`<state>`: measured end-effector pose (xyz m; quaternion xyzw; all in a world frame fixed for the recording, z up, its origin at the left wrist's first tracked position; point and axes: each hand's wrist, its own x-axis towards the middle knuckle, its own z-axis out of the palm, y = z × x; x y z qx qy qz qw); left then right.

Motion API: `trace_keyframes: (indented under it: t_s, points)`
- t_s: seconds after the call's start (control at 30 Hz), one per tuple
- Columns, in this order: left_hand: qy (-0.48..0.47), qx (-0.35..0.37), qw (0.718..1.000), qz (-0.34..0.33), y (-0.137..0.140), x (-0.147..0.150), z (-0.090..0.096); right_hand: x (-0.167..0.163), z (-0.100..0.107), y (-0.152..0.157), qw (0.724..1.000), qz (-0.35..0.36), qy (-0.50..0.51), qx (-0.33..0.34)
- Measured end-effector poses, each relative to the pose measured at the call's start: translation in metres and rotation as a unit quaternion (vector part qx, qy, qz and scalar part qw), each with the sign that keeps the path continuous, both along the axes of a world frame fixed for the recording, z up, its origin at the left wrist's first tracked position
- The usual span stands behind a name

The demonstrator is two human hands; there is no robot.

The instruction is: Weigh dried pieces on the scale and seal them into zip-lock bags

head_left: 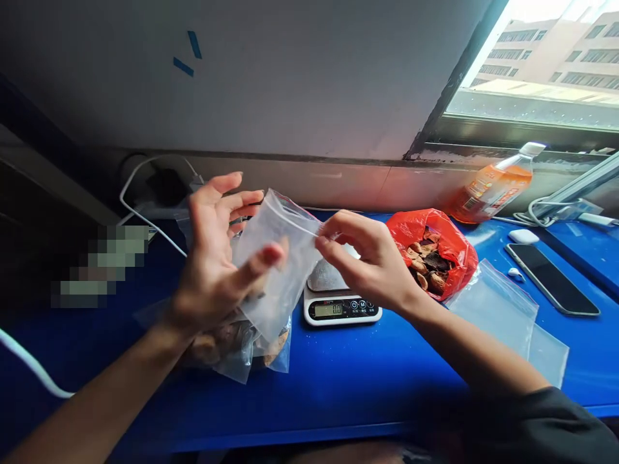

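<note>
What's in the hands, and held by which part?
The right hand pinches a translucent zip bag by its upper right corner, near the seal. The left hand is open beside it, with no clear grip.

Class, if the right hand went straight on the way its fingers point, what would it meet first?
The plastic bag, already at the fingertips of the right hand; the left hand seems next, though depth is unclear.

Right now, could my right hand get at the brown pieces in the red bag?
Probably yes: the red bag gapes open beside your right hand, leaving the brown pieces exposed, though that hand's fingers pinch the clear bag.
</note>
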<state>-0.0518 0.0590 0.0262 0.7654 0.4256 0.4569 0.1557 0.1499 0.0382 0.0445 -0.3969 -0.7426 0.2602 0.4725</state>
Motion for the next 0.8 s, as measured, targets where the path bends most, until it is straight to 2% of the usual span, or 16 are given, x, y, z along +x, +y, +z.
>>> trace_keyframes:
  t_s: [0.03, 0.1, 0.17, 0.23, 0.37, 0.57, 0.8]
  points:
    - [-0.065, -0.050, 0.997, -0.001, 0.004, 0.000, 0.001, 0.003, -0.001, 0.001, 1.000, 0.005, 0.020, -0.017]
    - [-0.176, -0.171, 0.969, -0.013, 0.012, 0.001, 0.001, 0.008, -0.007, 0.002, 0.997, 0.001, 0.060, -0.052]
    - [-0.205, -0.279, 0.937, -0.039, 0.019, 0.005, 0.001, 0.012, -0.015, 0.003, 0.991, -0.025, 0.099, -0.086]
    - [-0.212, -0.330, 0.919, -0.052, 0.022, 0.009, 0.002, 0.017, -0.024, 0.003, 0.983, -0.049, 0.134, -0.118]
    - [-0.220, -0.323, 0.920, -0.017, 0.021, 0.018, 0.007, 0.025, -0.034, 0.000, 0.971, -0.062, 0.155, -0.174]
    - [-0.166, -0.282, 0.944, -0.037, 0.021, 0.024, 0.007, 0.031, -0.031, -0.009, 0.969, -0.062, 0.120, -0.206]
    - [-0.139, -0.253, 0.957, -0.030, 0.016, 0.026, 0.010, 0.032, -0.034, -0.014, 0.980, -0.044, 0.056, -0.188]
